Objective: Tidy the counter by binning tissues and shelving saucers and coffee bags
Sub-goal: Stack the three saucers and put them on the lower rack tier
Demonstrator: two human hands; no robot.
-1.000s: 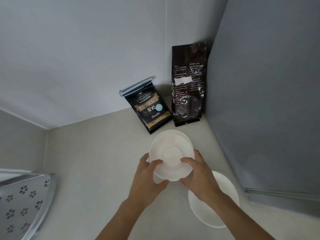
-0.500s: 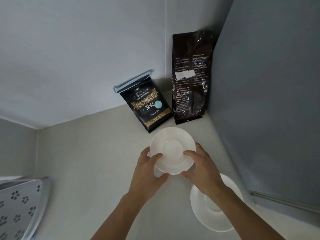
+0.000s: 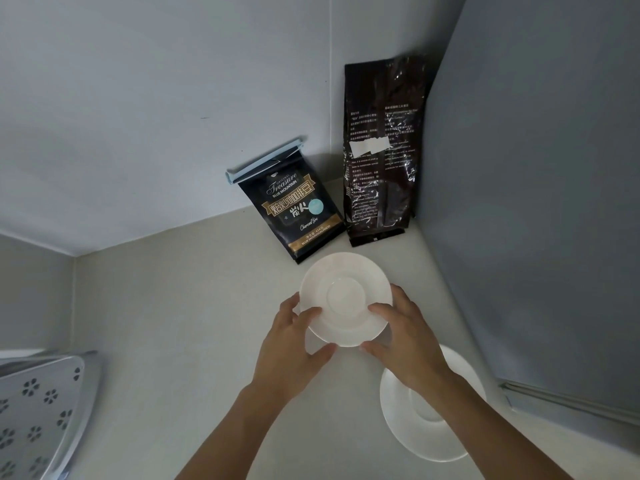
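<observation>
Both hands hold one white saucer [image 3: 346, 299] over the pale shelf floor [image 3: 173, 323]. My left hand [image 3: 294, 344] grips its near left rim and my right hand [image 3: 405, 337] grips its near right rim. A sliver of white shows under the held saucer on the left; I cannot tell what it is. A second white saucer [image 3: 433, 431] lies on the shelf at the lower right, partly under my right forearm. Two coffee bags stand in the back corner: a short black bag with a blue clip [image 3: 294, 209] and a tall dark glossy bag [image 3: 381, 150].
Grey walls close the shelf at the back [image 3: 156, 98] and on the right [image 3: 536, 202]. A metal perforated rack [image 3: 38, 417] sticks in at the lower left. Bare shelf floor lies left of the saucers.
Both hands have carried the saucer a little farther back, toward the coffee bags. The bags and the second saucer have stayed where they were.
</observation>
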